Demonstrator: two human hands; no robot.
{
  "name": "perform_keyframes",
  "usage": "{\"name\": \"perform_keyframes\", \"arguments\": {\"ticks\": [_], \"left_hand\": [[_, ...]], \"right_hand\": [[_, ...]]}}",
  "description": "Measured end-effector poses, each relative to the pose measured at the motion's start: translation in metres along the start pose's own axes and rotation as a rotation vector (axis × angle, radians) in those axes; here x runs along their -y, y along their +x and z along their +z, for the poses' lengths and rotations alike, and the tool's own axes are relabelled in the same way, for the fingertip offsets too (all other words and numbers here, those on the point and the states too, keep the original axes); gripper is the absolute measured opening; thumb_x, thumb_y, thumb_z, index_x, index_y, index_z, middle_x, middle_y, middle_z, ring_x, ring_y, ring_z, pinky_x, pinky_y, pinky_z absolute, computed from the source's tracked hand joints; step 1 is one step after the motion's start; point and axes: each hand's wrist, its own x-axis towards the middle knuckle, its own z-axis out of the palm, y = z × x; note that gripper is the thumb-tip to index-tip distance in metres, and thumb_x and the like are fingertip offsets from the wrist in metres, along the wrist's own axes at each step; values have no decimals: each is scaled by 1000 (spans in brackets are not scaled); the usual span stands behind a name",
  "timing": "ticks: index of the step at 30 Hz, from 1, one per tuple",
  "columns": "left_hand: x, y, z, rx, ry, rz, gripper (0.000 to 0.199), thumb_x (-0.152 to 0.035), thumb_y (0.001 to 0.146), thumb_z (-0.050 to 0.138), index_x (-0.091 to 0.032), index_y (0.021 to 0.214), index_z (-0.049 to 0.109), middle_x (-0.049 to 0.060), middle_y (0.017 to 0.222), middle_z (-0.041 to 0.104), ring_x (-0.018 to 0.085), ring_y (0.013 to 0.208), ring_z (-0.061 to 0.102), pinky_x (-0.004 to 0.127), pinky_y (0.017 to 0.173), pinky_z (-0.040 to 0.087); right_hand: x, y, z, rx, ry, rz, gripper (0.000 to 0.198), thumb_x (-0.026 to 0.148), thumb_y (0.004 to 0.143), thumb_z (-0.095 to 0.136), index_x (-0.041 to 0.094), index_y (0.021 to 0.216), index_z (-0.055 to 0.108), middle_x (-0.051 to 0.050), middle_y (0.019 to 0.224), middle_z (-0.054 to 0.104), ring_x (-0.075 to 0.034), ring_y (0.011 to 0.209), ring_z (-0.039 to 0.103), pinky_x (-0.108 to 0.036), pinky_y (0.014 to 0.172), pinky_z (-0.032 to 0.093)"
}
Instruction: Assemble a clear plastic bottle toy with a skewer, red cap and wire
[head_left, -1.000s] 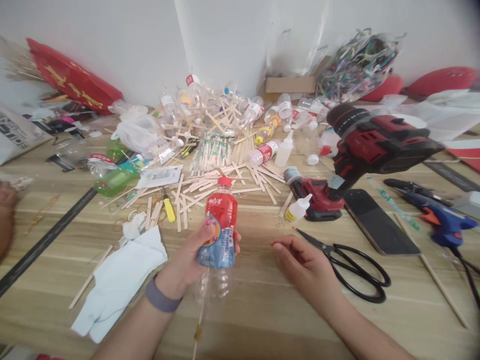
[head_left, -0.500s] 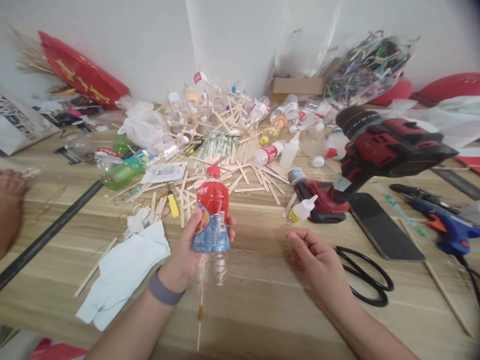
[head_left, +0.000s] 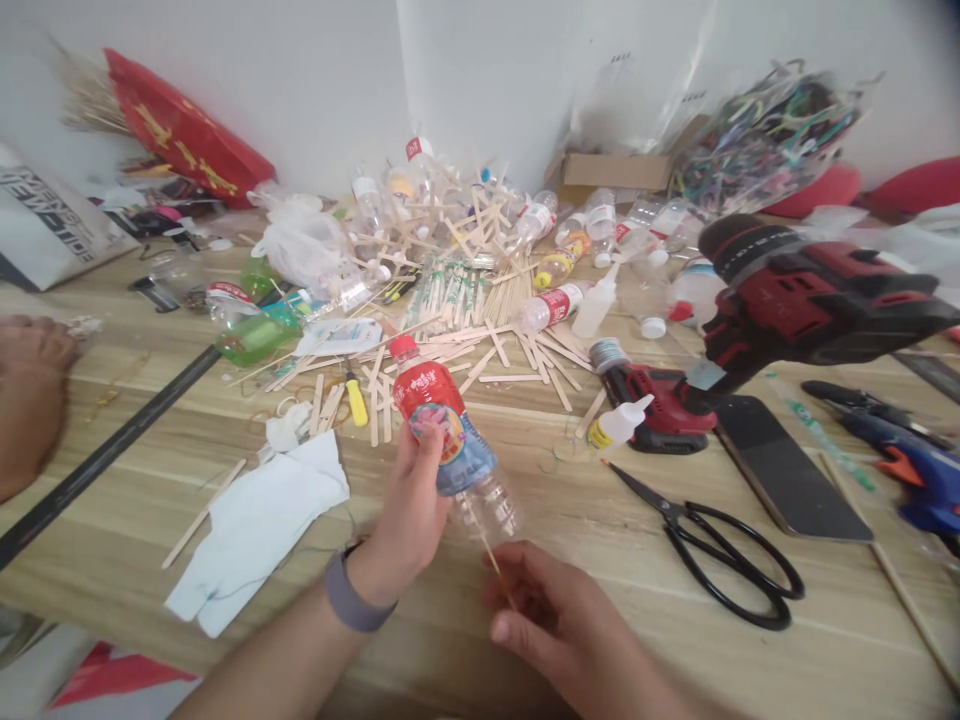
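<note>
My left hand [head_left: 416, 490] is wrapped around a clear plastic bottle [head_left: 450, 415] with a red cap and a red and blue label. The bottle leans, its cap away from me and up to the left. A thin wooden stick [head_left: 491, 555] sticks out from its bottom end. My right hand [head_left: 559, 610] is at that end, fingers curled and thumb apart, with the stick's tip between them; firm contact cannot be made out. Black-handled scissors [head_left: 694, 530] lie to the right, near a small glue bottle [head_left: 619, 425] with a yellow label.
A red cordless drill [head_left: 795, 300] stands at right, beside a phone [head_left: 787, 470] and a blue glue gun [head_left: 892, 450]. Wooden sticks [head_left: 517, 375] and several bottles cover the back. White cloth [head_left: 262, 530] and a yellow-handled screwdriver [head_left: 356, 400] lie left. Another person's hand or foot [head_left: 30, 400] is at far left.
My right hand has moved left from beside the glue bottle to the stick, uncovering the scissors' blades. My left hand has tilted the bottle, swinging its bottom end to the right.
</note>
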Motion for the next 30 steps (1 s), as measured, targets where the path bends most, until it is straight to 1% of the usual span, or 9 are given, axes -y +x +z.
{"name": "perform_keyframes", "arguments": {"ticks": [4,10,15,19,21,23,25,27,30], "left_hand": [[-3,-2,5,12,-59,5,37,-32,79,73,-27,111,55,-2,107,68,15,100,63,27,88,48],[-1,-6,6,60,26,0,46,-30,80,73,-28,119,47,1,114,66,17,107,60,30,94,45],[-7,-11,-1,178,313,111,54,-35,85,67,-29,133,42,6,121,59,21,110,57,32,93,44],[-25,-16,-7,302,706,277,29,-45,90,55,-22,99,70,6,97,54,19,90,54,29,77,43],[-28,-16,-11,387,762,347,39,-47,92,49,-20,76,72,5,88,52,18,84,51,29,73,41],[-25,-12,-13,358,700,382,43,-47,93,48,-19,65,65,3,79,51,17,80,49,28,72,40],[-19,-5,-16,235,553,365,33,-45,92,52,-21,72,61,1,76,51,16,77,49,28,73,40],[-14,1,-17,204,383,322,25,-48,86,60,-24,95,61,1,88,58,17,85,54,30,78,43],[-15,5,-18,440,280,292,59,-55,73,72,-28,123,55,8,125,58,27,116,53,38,94,45]], "right_hand": [[-7,4,-1,-133,3,46,35,50,88,50,20,107,53,5,58,50,-14,50,48,-26,50,39],[-9,12,-11,-324,-47,-39,67,46,89,51,13,140,24,3,68,53,-15,53,49,-26,49,41],[-11,16,-27,-418,22,-123,59,48,89,56,19,138,41,-1,74,60,-16,64,56,-26,57,47],[-17,20,-45,-509,317,-141,53,48,85,64,33,134,49,-3,103,67,-13,76,60,-22,66,50],[-18,21,-51,-525,399,-159,48,45,86,64,39,132,50,-2,111,67,-11,77,60,-21,68,50],[-18,20,-55,-524,407,-214,44,43,87,64,41,129,52,0,108,67,-10,76,58,-19,69,49],[-16,17,-58,-509,372,-265,41,41,89,63,42,129,52,1,99,68,-9,72,57,-19,69,49],[-15,15,-59,-481,344,-292,40,39,91,61,42,129,51,2,97,68,-10,76,58,-20,71,49],[-14,13,-59,-379,342,-285,41,39,91,60,41,131,49,1,102,68,-12,86,61,-22,75,49]]}}
